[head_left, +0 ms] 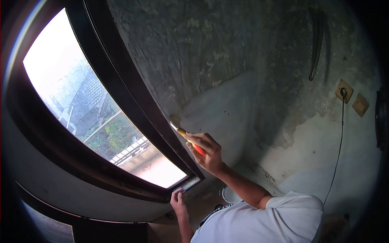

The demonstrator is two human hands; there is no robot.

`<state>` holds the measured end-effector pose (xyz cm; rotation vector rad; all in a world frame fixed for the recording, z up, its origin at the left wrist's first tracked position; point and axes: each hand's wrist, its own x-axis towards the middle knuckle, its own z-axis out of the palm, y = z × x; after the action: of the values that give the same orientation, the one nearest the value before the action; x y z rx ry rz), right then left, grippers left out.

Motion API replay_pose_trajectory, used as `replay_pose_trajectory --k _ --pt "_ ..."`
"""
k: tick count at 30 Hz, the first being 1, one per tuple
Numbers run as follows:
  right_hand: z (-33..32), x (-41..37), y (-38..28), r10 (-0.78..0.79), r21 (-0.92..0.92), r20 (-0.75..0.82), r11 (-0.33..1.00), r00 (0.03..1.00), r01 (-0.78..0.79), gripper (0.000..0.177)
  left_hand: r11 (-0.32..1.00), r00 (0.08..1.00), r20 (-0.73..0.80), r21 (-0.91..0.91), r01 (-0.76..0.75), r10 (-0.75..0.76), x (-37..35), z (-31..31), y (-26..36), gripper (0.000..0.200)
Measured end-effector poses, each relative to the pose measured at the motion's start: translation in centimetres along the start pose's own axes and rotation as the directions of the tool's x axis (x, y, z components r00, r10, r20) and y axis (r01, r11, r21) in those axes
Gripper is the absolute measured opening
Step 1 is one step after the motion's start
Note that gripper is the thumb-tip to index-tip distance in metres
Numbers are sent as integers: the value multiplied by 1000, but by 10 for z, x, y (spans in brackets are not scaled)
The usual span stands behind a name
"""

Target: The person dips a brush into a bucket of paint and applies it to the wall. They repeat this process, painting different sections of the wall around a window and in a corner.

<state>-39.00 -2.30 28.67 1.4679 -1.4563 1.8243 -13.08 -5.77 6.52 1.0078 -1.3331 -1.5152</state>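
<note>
My right hand (208, 152) is closed around the handle of a paintbrush (181, 131), which is yellow with a red-orange end. The bristles touch or nearly touch the wall (214, 105) just right of the dark window frame (156, 133). Around the brush, a smooth pale patch of wall meets dark, flaking plaster above. Down by the lower corner of the frame is my left hand (178, 199), its fingers curled in at the edge of the sill (190, 184). What those fingers grip, if anything, is too small to make out.
A white bucket (231, 195) stands low in the corner, partly behind my right arm. On the right wall are a socket (344, 91) with a cable (339, 150) plugged in, a second wall plate (360, 105) and a dark hanging strip (316, 48). Bright window glass (93, 97) fills the left.
</note>
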Motion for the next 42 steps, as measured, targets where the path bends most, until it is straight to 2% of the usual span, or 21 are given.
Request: replay_pose_trajectory --k 2,4,6,9,11,14,16,17,20,21,22,24,25,27,30,32,34,35,37,40,42 --pt "-9 5 10 40 32 -37 999 999 -39 27 1000 1000 20 -3 -1 1 3 14 13 20" --pt "-35 9 36 284 224 -162 943 945 -245 23 999 998 51 -25 -41 42 4 22 17 20" --pt "-65 20 55 198 36 -311 980 930 -196 20 999 998 50 -14 -49 49 1 23 14 20" --pt "-58 10 69 145 -136 -283 972 948 -190 21 1000 999 47 -12 -26 27 0 22 -10 20" --pt "-25 3 42 -9 -226 -131 974 991 -21 21 1000 995 94 -6 27 -27 -4 19 -22 22" --pt "-2 -8 20 -8 -55 -71 999 997 4 22 999 987 153 11 45 -46 -3 28 -16 21" --pt "-5 -10 15 77 73 -19 995 997 -75 20 999 984 178 21 27 -30 -2 32 -9 22" --pt "-15 -6 17 225 186 -1 957 974 -221 16 1000 986 165 11 10 -12 -1 34 -5 22" --pt "-34 9 56 252 202 -136 954 958 -222 13 1000 992 125 -12 -17 19 2 34 -4 23" --pt "-48 16 63 254 67 -170 967 952 -246 13 999 994 103 -20 -29 31 1 31 -6 23" --pt "-62 21 70 248 -66 -204 962 947 -266 13 999 995 94 -25 -27 29 -3 29 -6 23" --pt "-82 32 83 57 -192 -345 973 937 -130 14 998 997 34 -24 -62 63 -7 23 -3 23" --pt "-90 39 84 51 -182 -342 976 938 -119 14 999 999 22 -31 -24 25 -9 15 -6 22" --pt "-104 47 82 -79 -334 -445 939 892 -83 15 1000 1000 -9 -23 -7 7 -13 3 -13 21" --pt "-58 30 70 -5 -261 -326 962 945 -85 16 999 999 -30 -8 36 -36 -19 -7 -24 21" --pt "-18 23 32 -142 -289 -172 953 975 88 15 999 999 -12 5 45 -45 -15 -10 -23 20" --pt "2 14 6 -41 -57 -143 998 989 33 13 999 999 -2 10 35 -35 -9 -5 -11 20" --pt "1 17 1 -38 -54 -155 998 987 30 13 1000 1000 -2 8 17 -17 -6 -2 -6 20" --pt "-6 17 -4 137 159 -31 979 990 -130 12 1000 1000 4 -4 4 -3 1 3 1 20" --pt "-29 33 39 55 17 -173 998 983 -53 13 1000 1000 6 -9 -14 14 4 12 11 19" --pt "-59 41 64 234 -99 -236 960 943 -263 12 1000 1000 21 -15 -9 9 -1 14 14 19"
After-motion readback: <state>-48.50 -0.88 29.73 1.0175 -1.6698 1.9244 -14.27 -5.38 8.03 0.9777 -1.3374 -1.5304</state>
